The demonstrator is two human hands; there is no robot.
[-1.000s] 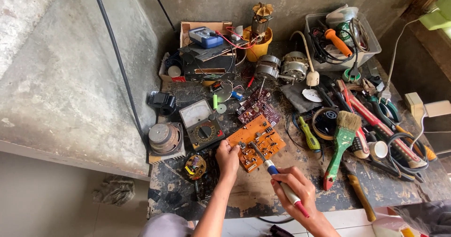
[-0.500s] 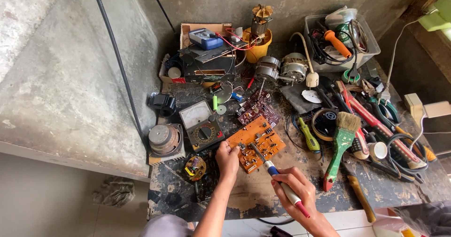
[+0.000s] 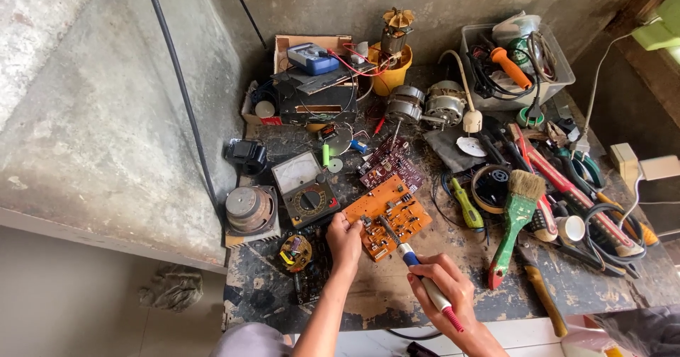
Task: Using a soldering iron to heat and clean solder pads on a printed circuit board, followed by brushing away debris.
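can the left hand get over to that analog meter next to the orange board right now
Probably yes. The left hand rests at the near-left edge of the orange circuit board, and the analog meter lies just up and left of it with nothing standing between. It would have to let go of the board first.

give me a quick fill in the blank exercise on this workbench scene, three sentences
1. The right hand holds a soldering iron whose tip rests on the ____ circuit board.
2. The left hand steadies that board at its ____ edge.
3. The paintbrush lying right of the board has a ____ handle.

Missing words: orange; left; green
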